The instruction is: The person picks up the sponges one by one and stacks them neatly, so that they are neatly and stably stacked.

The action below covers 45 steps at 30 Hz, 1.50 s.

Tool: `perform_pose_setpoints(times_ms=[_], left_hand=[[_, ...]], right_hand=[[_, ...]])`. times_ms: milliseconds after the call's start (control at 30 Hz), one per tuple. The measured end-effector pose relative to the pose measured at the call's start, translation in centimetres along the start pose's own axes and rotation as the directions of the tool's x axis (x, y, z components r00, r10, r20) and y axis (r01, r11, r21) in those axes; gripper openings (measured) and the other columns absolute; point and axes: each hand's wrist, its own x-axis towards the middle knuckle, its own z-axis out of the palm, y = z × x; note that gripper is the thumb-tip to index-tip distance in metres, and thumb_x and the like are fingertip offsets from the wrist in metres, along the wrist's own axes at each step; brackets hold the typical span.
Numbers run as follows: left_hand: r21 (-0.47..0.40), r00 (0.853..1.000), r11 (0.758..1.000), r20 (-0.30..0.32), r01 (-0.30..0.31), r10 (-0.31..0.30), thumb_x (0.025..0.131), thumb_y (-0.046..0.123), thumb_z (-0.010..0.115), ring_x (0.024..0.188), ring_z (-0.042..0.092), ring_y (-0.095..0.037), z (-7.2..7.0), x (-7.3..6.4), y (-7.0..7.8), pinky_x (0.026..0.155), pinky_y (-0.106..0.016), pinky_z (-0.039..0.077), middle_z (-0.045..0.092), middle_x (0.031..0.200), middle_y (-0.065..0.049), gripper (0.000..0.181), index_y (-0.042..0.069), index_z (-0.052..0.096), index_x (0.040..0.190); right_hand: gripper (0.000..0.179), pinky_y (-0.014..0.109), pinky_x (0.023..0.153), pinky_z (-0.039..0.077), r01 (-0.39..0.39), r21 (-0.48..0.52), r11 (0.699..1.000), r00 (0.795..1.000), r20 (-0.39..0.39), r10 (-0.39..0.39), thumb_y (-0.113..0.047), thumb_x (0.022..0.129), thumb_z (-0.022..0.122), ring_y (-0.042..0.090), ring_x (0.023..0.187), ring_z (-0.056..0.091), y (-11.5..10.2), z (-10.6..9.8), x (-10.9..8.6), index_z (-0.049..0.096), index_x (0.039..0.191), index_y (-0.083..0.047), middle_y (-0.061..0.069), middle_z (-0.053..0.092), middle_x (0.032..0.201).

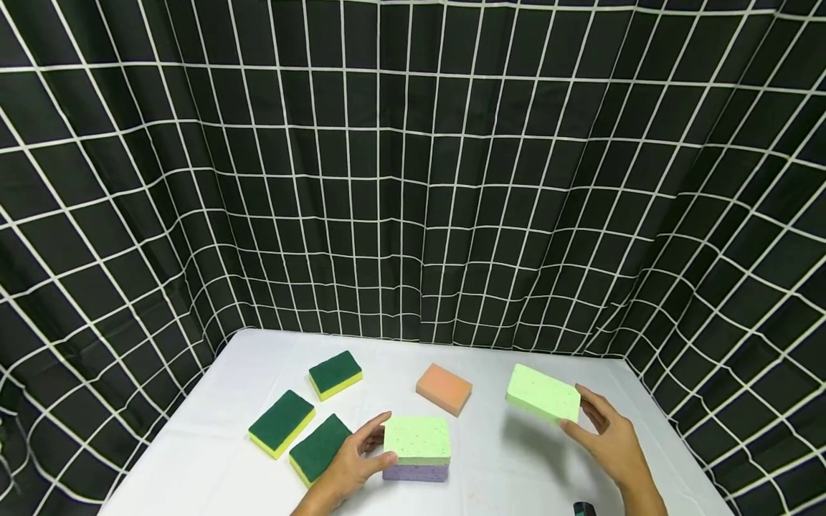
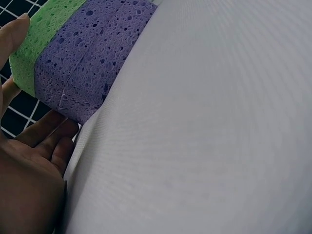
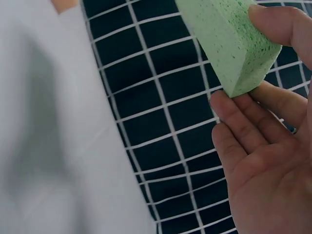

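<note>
In the head view a light green sponge (image 1: 418,438) lies on top of purple sponge (image 1: 416,472), forming a stack on the white table. A thin seam runs across the purple part (image 2: 92,58) in the left wrist view. My left hand (image 1: 355,459) pinches the green sponge at its left end between thumb and fingers; the lower fingers spread beside the purple part. Over the table's right side, my right hand (image 1: 609,430) holds a second light green sponge (image 1: 543,393) by its right end, thumb in front. That sponge is tilted and raised, with its shadow on the cloth below.
An orange sponge (image 1: 444,389) lies behind the stack. To the left are three yellow sponges with dark green tops: a back one (image 1: 335,374), a left one (image 1: 282,423) and a near one (image 1: 320,449). A small dark object (image 1: 584,509) shows at the front edge. A gridded black curtain (image 1: 413,179) surrounds the table.
</note>
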Motion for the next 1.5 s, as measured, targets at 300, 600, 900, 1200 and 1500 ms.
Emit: perform_pose_setpoints(times_ms=[300, 600, 900, 1200, 1500], left_hand=[[0.005, 1.0, 1.0, -0.001, -0.001, 0.001, 0.09, 0.016, 0.069, 0.112, 0.052, -0.031, -0.1, 0.0, -0.2, 0.095, -0.042, 0.042, 0.057, 0.122, -0.013, 0.066, 0.004, 0.037, 0.147], [-0.001, 1.0, 1.0, -0.007, 0.005, -0.005, 0.09, 0.016, 0.069, 0.112, 0.052, -0.029, 0.0, 0.0, -0.1, 0.095, -0.04, 0.042, 0.057, 0.122, -0.012, 0.066, 0.003, 0.037, 0.147], [-0.007, 1.0, 1.0, -0.01, 0.0, 0.0, 0.09, 0.015, 0.069, 0.111, 0.052, -0.029, 0.1, -0.1, -0.2, 0.094, -0.04, 0.043, 0.057, 0.121, -0.013, 0.066, 0.002, 0.037, 0.147], [-0.012, 1.0, 1.0, -0.01, 0.0, -0.001, 0.09, 0.014, 0.069, 0.112, 0.052, -0.029, -0.1, 0.1, 0.0, 0.095, -0.036, 0.042, 0.057, 0.121, -0.013, 0.067, 0.002, 0.036, 0.147], [-0.009, 1.0, 1.0, -0.019, -0.012, 0.012, 0.089, 0.009, 0.069, 0.109, 0.053, -0.027, 0.1, 0.0, -0.1, 0.092, -0.04, 0.043, 0.057, 0.12, -0.013, 0.067, -0.001, 0.036, 0.146]], right_hand=[[0.073, 0.009, 0.092, 0.035, 0.097, -0.002, 0.995, 0.995, -0.031, -0.097, -0.011, 0.075, 0.084, -0.011, 0.11, 0.043, -1.1, 0.0, -1.0, 0.049, 0.137, 0.004, 0.018, 0.05, 0.131], [0.072, 0.012, 0.094, 0.037, 0.187, 0.046, 0.981, 0.982, -0.034, -0.185, -0.002, 0.074, 0.084, -0.004, 0.116, 0.047, -2.4, 0.1, -2.1, 0.05, 0.137, 0.002, 0.014, 0.051, 0.129], [0.075, 0.018, 0.097, 0.037, 0.3, 0.123, 0.946, 0.954, -0.024, -0.3, 0.009, 0.071, 0.081, 0.004, 0.121, 0.048, -4.3, 0.5, -3.5, 0.047, 0.138, 0.002, 0.014, 0.049, 0.13], [0.077, 0.024, 0.1, 0.036, 0.369, 0.216, 0.904, 0.925, 0.013, -0.381, 0.016, 0.07, 0.077, 0.012, 0.123, 0.049, -6.0, 1.8, -4.1, 0.046, 0.139, 0.003, 0.017, 0.048, 0.13], [0.075, 0.026, 0.101, 0.036, 0.347, 0.318, 0.882, 0.917, 0.082, -0.391, 0.012, 0.073, 0.078, 0.017, 0.122, 0.05, -7.0, 4.3, -4.3, 0.046, 0.14, -0.001, 0.018, 0.048, 0.131]])
